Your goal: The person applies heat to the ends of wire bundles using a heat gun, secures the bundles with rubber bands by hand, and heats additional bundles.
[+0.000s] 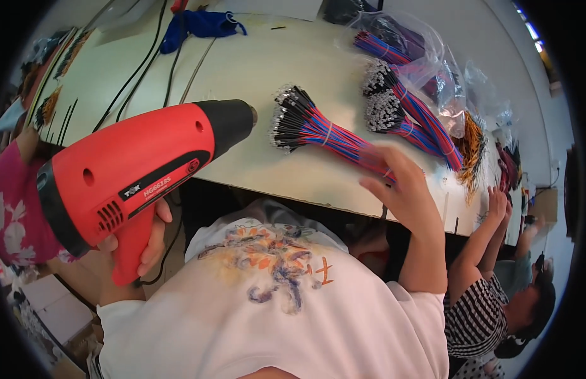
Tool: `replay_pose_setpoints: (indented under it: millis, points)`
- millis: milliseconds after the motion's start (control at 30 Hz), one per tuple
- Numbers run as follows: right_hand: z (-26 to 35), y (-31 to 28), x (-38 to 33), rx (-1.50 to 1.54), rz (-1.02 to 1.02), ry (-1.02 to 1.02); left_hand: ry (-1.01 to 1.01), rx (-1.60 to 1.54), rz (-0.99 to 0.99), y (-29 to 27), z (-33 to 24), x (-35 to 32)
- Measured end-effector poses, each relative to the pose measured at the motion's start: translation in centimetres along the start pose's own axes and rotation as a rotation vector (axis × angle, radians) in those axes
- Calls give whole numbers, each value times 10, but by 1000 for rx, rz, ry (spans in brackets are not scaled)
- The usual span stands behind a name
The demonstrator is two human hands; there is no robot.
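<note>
clearly, the left hand (144,243) is clenched around the grip of a red heat gun (138,167), its fingers wrapped over the handle so that only the knuckles and fingertips show; the palm is hidden behind the red plastic. the gun's black nozzle points past those fingers toward a wire bundle (318,129) lying on the pale table (242,69). the right hand (400,186) is blurred, its fingers spread and loosely curled over the near tail of that red and blue bundle; whether they actually pinch the wires cannot be told, since the hand covers the spot. the bundle's black-tipped end fans out well beyond the fingertips, just ahead of the nozzle. further from the fingers, more bundles (400,107) lie partly inside a clear plastic bag (432,63), their ends hard to make out. a blue cloth (201,24) lies at the far edge. to the right, another person's hands (498,205) rest at the table's rim.
</note>
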State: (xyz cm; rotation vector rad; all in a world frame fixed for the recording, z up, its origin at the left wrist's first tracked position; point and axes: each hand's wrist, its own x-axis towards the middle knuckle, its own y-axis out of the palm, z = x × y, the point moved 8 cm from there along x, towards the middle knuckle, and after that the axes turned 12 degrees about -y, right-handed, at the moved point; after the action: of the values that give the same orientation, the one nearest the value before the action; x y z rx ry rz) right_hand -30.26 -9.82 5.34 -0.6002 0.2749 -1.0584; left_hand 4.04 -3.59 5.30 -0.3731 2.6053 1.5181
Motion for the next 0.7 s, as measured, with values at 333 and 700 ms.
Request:
replay_pose_setpoints:
  millis: [333,700]
  points:
    - [-48,10,53,-648,257,13,-351,-670,571,-27,76,-24]
    - [-44,-12,35,-626,473,181,-787,-498,710,-53,88,-28]
